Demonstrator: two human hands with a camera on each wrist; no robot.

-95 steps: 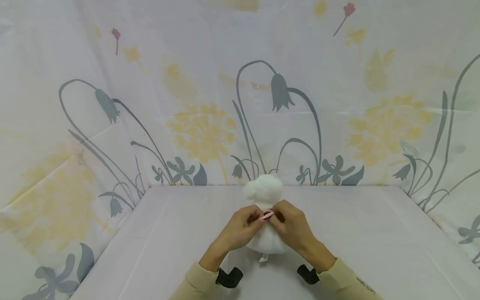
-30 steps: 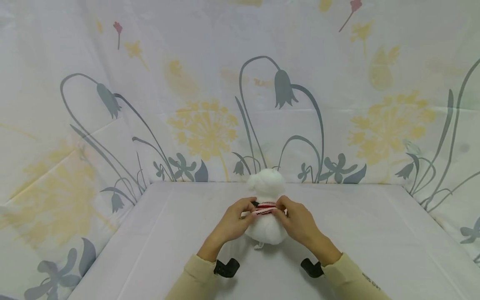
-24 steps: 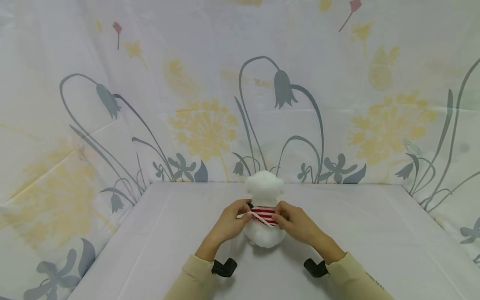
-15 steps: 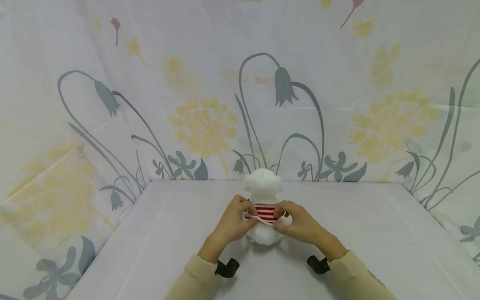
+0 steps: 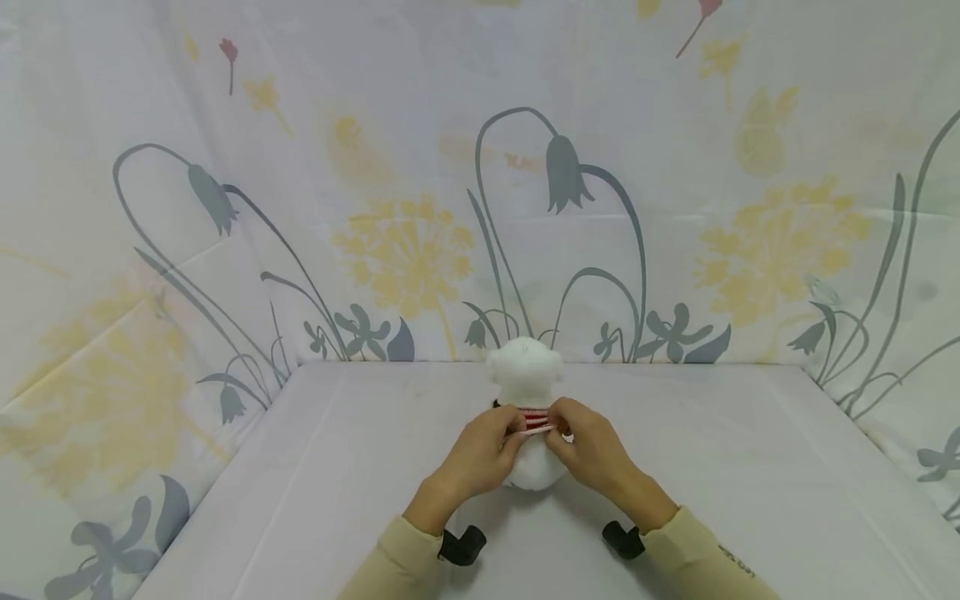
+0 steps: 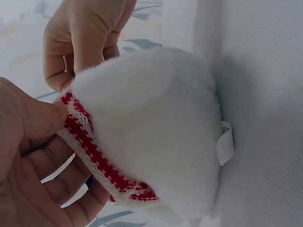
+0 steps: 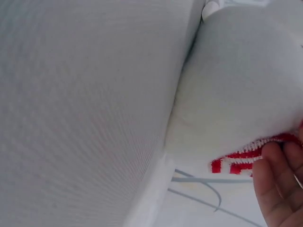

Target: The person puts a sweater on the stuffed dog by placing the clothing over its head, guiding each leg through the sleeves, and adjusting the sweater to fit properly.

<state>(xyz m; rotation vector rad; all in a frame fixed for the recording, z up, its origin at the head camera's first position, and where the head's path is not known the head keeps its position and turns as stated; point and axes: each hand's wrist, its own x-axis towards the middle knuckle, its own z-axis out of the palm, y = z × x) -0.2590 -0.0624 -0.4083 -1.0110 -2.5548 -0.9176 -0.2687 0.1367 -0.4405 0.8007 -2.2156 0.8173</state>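
Observation:
A white plush toy sits upright near the back of the table, its back apparently towards me. Around its middle is a red-and-white striped knitted top, bunched into a narrow band. My left hand pinches the lower edge on the left, thumb against curled fingers. On the other side my right hand pinches the same edge. In the left wrist view the white lower body bulges bare below the knit, with a small label at its base. Fingers hide the top's sides.
A white-covered table lies under the toy. Close behind stands a flower-printed cloth backdrop, with more of it at both sides. Black wrist-worn devices stick out below both sleeves.
Over the last second the toy turned upright and the striped top was spread down its body. Since half a second ago, both hands have drawn closer together and the top has bunched upward.

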